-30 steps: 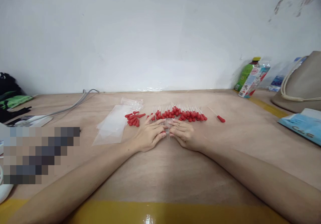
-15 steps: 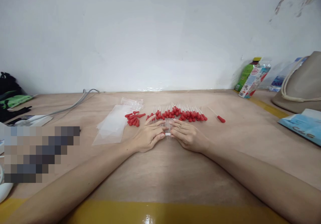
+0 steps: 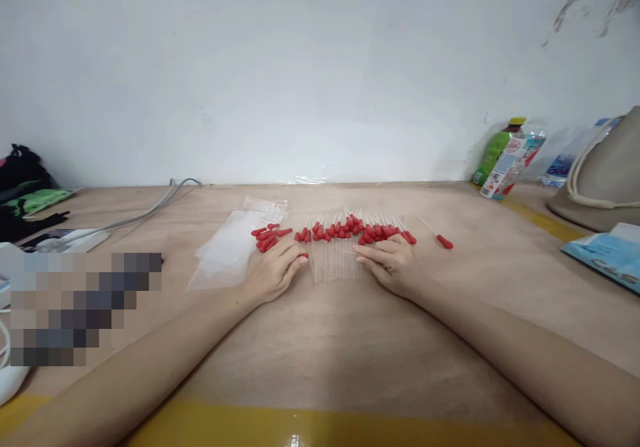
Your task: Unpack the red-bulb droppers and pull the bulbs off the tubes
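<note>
My left hand (image 3: pixel 277 268) is closed around a red rubber bulb (image 3: pixel 303 255), whose end shows past the fingertips. Across the row, my right hand (image 3: pixel 389 265) pinches a thin glass tube (image 3: pixel 349 253) that points left; it is faint and partly hidden by the fingers. Between my hands several clear glass tubes (image 3: pixel 336 267) lie side by side on the table. Just behind them is a row of glass droppers with red bulbs (image 3: pixel 351 223), their tubes pointing to the wall. A small heap of loose red bulbs (image 3: pixel 267 237) lies behind my left hand.
Clear plastic zip bags (image 3: pixel 225 247) lie left of the bulbs. A single dropper (image 3: pixel 445 241) rests apart on the right. Bottles (image 3: pixel 510 160), a beige bag (image 3: pixel 600 173) and a blue packet (image 3: pixel 607 257) stand or lie at right. A grey cable (image 3: pixel 145 212) runs at left.
My hands have moved apart from over the glass tubes, uncovering them. A red bulb now shows in my left hand and a glass tube in my right.
</note>
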Demonstrator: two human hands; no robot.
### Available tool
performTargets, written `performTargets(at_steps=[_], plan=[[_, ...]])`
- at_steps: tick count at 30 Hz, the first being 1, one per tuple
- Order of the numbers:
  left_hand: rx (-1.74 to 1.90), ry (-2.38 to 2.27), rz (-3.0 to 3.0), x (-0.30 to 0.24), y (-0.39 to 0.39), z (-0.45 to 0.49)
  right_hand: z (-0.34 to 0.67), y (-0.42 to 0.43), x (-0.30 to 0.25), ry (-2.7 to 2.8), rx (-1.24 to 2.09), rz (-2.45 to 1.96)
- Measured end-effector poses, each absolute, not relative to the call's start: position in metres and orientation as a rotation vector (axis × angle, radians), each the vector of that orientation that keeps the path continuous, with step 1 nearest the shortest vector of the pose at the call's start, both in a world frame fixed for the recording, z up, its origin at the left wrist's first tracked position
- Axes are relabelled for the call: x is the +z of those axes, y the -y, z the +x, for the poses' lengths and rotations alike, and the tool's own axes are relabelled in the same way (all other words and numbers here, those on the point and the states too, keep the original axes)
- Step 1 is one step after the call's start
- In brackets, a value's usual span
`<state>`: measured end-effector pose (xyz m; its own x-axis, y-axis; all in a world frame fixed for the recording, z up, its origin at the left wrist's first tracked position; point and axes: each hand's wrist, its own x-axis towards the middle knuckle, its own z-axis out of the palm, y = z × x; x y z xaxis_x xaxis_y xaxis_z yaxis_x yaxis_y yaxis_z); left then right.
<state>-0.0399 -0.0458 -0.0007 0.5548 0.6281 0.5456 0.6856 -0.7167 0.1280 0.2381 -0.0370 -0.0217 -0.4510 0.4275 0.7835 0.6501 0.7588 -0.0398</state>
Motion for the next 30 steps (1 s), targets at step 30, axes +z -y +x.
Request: performTargets(at_steps=[30], plan=[[-0.871, 2.130, -2.321, 0.036, -0.036, -0.109, 0.144, 0.049, 0.006, 2.368, -0.066, -1.042]])
